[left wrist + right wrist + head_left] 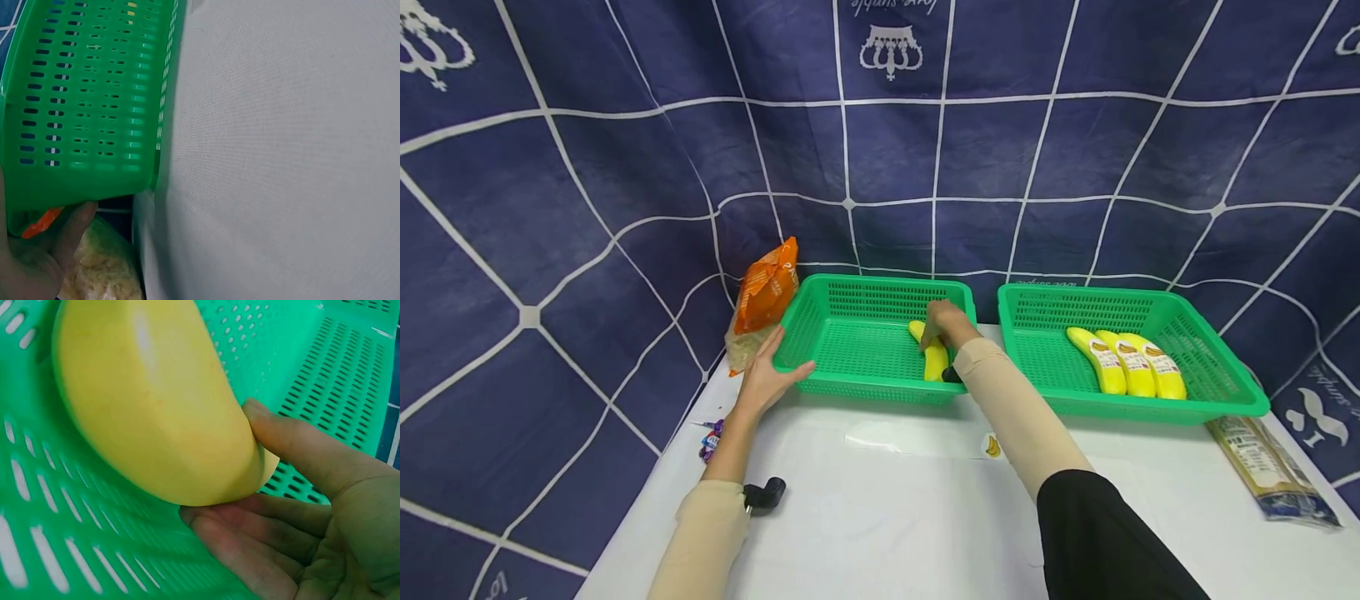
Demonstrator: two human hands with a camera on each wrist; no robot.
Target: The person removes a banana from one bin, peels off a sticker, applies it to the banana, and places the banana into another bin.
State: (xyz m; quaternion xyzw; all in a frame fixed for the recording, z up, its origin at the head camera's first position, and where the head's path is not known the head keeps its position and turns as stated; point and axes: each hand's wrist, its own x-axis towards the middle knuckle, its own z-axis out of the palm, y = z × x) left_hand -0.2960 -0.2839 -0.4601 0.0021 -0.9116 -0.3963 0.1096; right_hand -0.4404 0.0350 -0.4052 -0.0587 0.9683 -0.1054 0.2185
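A green plastic basket (857, 387) stands at the back of the white table. At its left end is my left hand (763, 382), fingers spread and thumb stretched along the near corner; in the left wrist view the thumb (76, 228) lies against the rim. My right hand (947, 323) reaches into the basket's right side and holds a smooth yellow banana (936, 364). In the right wrist view, the thumb presses one side of this banana (156, 406) and the fingers curl at its other side, close over the slotted basket wall (50, 506).
Three labelled bananas (1105, 361) lie side by side in a second green basket (1138, 407) on the right. An orange-topped bag (767, 292) leans behind my left hand. Nearer lie a clear strip (902, 437) with a banana sticker (992, 446), a flat packet (1262, 467) and a small purple wrapper (709, 443).
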